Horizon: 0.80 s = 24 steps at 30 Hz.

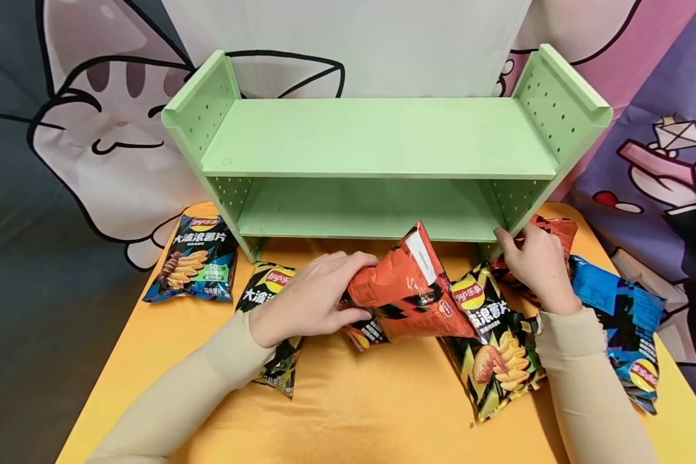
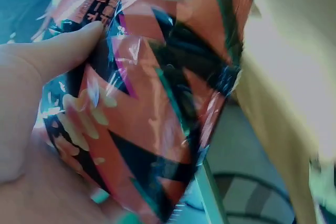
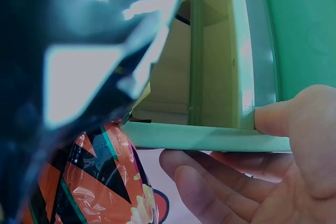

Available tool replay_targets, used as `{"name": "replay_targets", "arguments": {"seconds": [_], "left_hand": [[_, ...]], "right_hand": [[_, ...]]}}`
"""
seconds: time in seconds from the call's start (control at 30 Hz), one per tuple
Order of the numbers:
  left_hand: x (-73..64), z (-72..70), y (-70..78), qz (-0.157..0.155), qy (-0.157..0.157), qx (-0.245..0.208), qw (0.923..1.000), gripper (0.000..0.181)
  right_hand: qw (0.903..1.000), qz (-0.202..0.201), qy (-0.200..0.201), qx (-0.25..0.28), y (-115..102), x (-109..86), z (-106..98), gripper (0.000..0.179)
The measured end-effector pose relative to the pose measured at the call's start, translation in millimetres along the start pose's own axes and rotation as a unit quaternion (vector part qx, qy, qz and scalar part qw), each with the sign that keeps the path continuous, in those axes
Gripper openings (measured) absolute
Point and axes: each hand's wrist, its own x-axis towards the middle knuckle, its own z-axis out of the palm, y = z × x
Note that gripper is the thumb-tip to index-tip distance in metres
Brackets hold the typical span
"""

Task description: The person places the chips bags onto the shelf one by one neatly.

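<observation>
My left hand (image 1: 319, 299) grips a red potato chip bag (image 1: 408, 293) above the table, in front of the green shelf (image 1: 377, 138). In the left wrist view the thumb presses on the red bag's crinkled face (image 2: 152, 103). My right hand (image 1: 536, 264) holds the shelf's right side panel near its bottom. The right wrist view shows the thumb on one side of the green panel edge (image 3: 210, 137) and the fingers on the other. A black chip bag (image 1: 493, 367) lies below the right hand. Another red chip bag (image 1: 562, 232) is partly hidden behind that hand.
A second black chip bag (image 1: 263, 277) lies partly under my left hand. One blue chip bag (image 1: 203, 258) lies left of the shelf, another blue bag (image 1: 620, 322) at the right edge of the yellow table (image 1: 348, 412). Printed cartoon cloth (image 1: 116, 148) hangs behind.
</observation>
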Motion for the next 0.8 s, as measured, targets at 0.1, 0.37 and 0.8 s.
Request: {"name": "replay_targets", "arguments": {"seconds": [0.1,0.37,0.8], "left_hand": [[3.7,-0.7,-7.7,0.078,0.027,0.071,0.9941,0.068],[14.4,-1.7,-23.3,0.223,0.027,0.197,0.9543,0.033],[35.0,27.2,-21.5,0.301,0.020,0.231,0.9251,0.032]], "right_hand": [[1.0000,-0.003,0.003,0.001,-1,0.3,1,0.042],[1.0000,-0.005,0.006,0.003,-1,0.1,0,0.042],[1.0000,-0.001,0.005,0.000,-2,-0.2,0,0.043]]}}
